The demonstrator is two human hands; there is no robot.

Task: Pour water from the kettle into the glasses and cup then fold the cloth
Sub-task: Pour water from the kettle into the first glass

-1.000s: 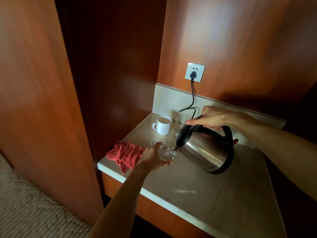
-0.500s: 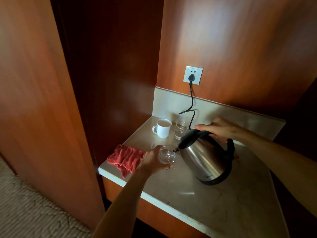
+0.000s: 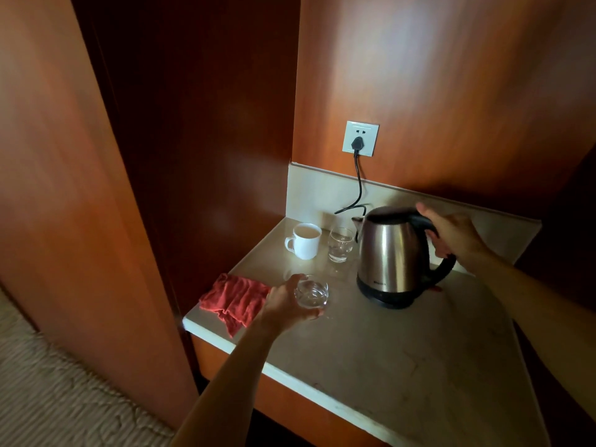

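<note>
Nearest the camera: bare stretch of pale stone tabletop (image 3: 403, 359), front edge lit.

Left hand (image 3: 283, 306) wrapped around near glass (image 3: 311, 293), fingers curled on its left side and under its front. Glass upright on the tabletop, clear liquid inside; level hard to read.

Just left of that hand: red cloth (image 3: 234, 300), crumpled, unfolded, one corner reaching the tabletop's front-left edge.

Mid tabletop: steel kettle (image 3: 392, 253) upright, on its dark base (image 3: 385, 296), spout facing left. Right hand (image 3: 451, 232) closed on the black handle (image 3: 440, 264) at the top rear, thumb across the lid side.

Farther back, left of kettle: second glass (image 3: 340, 244), upright, partly filled. Just beside it to the left, white cup (image 3: 304, 241), handle pointing left, pale liquid near the rim.

Rear wall: black cord (image 3: 358, 185) runs up from behind the kettle to a plug in the white socket (image 3: 360, 138).
</note>
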